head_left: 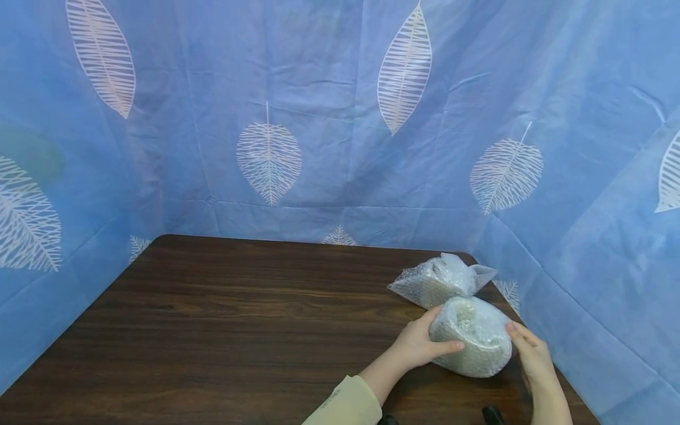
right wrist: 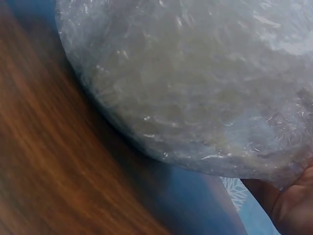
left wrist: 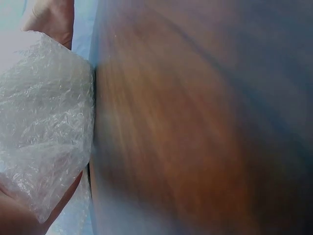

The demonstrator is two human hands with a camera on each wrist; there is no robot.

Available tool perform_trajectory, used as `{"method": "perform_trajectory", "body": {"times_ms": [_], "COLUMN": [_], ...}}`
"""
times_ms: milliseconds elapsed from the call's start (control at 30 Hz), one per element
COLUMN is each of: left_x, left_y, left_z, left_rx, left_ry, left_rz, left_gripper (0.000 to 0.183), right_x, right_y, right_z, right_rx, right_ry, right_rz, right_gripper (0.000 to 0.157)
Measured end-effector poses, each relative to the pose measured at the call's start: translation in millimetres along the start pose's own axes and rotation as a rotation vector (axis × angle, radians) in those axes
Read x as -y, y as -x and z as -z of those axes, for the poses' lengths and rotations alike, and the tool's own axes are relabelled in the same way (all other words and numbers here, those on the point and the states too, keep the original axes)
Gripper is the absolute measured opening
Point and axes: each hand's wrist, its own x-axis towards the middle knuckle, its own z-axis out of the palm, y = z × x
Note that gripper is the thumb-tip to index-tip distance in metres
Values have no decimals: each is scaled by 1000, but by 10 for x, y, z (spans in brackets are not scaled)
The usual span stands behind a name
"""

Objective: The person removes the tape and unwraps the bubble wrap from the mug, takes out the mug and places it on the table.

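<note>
Head view: left hand (head_left: 417, 343) and right hand (head_left: 533, 358) angle inward, fingers (head_left: 429, 316) gripping the nearer bubble-wrapped bundle (head_left: 475, 339)

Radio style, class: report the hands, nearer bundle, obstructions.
Left hand, right hand holding nearer bubble-wrapped bundle, opposite sides. Second bundle just behind. Nothing blocking hands.

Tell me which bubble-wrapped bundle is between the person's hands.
The nearer bundle: the left hand holds its left side and the right hand its right. The farther bundle lies behind it, toward the table's far right corner, unheld.
</note>
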Motion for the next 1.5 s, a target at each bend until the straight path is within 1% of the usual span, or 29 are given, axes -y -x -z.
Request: {"method": "perform_trajectory", "body": {"times_ms": [100,267,433,533,667,900,1100,1267,1367,1500], "left_x": [-16,-26,-27,-26,-23,-10,-35,-67,-82,-93], "left_y": [0,4,14,23,35,40,72,96,105,127], "left_z": [-9,-14,-7,7,27,50,93,136,157,187], "left_rx": [-20,-34,-43,-49,-52,-60,-62,-66,-75,-88], "left_ry": [-4,-3,-13,-17,-17,-15,-11,-34,-50,-52], "left_rz": [2,4,-17,-29,-35,-54,-56,-62,-70,-81], "left_gripper": [76,73,73,73,73,75,75,75,75,76], "right_x": [-4,-1,18,28,35,59,90,117,143,183], "right_y": [5,18,34,31,27,30,48,61,70,83], "right_z": [-19,-31,-42,-56,-77,-105,-139,-172,-196,-238], "right_rx": [-4,20,27,27,37,39,56,63,55,34], "right_ry": [-29,-77,-54,-19,-17,-1,-43,-89,-102,-93], "right_rz": [36,73,60,47,53,29,75,125,136,139], "right_gripper": [31,32,31,30,29,28,28,30,30,28]}}
